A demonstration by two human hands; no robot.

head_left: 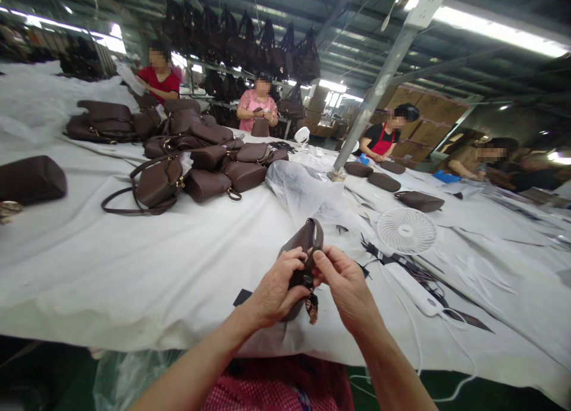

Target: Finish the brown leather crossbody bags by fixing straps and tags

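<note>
A small dark brown handbag [294, 241] is upright between my hands near the table's front edge. My left hand [279, 286] is closed around its near side, thumb and fingers gripping the body. With thumb and fingers pinched, my right hand [336, 274] holds the bag's brown strap [317, 235] where it meets the top. A patterned scarf piece [312, 308] in brown and gold hangs from the bag between my hands. The bag's lower part is partly hidden behind my left hand.
Several brown handbags [209, 155] lie piled at the back left. A clear plastic sheet [303, 191] lies beyond my hands. To the right are a white fan [407, 229], a white power strip [413, 289] with cables, and black straps. A metal post [379, 90] rises behind; co-workers stand across the table.
</note>
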